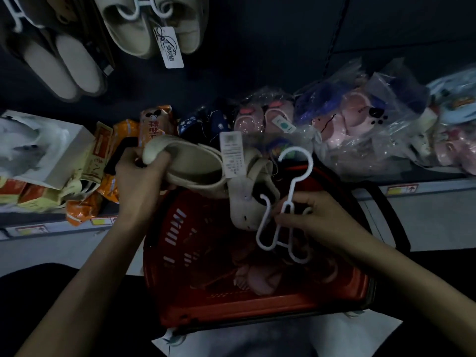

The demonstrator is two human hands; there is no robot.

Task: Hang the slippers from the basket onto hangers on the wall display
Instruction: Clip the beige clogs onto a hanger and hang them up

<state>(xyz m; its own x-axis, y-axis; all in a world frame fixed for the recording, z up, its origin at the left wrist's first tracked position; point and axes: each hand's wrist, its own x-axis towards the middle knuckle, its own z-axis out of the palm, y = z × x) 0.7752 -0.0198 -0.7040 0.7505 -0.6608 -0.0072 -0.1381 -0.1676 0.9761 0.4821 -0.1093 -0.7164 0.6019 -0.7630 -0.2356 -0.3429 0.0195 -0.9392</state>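
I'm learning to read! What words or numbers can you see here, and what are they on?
No text reads clearly.
Hang tag on the hung slippers: logo and characters, blurred.
White label on the held beige slippers: print too small.
Orange packet: big Chinese characters, blurred.
Shelf-edge labels: too small.

Nothing here reads clearly for you. The hang tag point(168, 47) on the wall slippers point(134, 39) carries a swirl logo and dark characters, too blurred to read. The white label point(233, 155) on the slipper point(195, 163) you hold shows a code square above fine print, illegible. The orange packet point(154, 124) bears large Chinese characters that I cannot make out, and the shelf sticker point(401, 189) a small red arrow.
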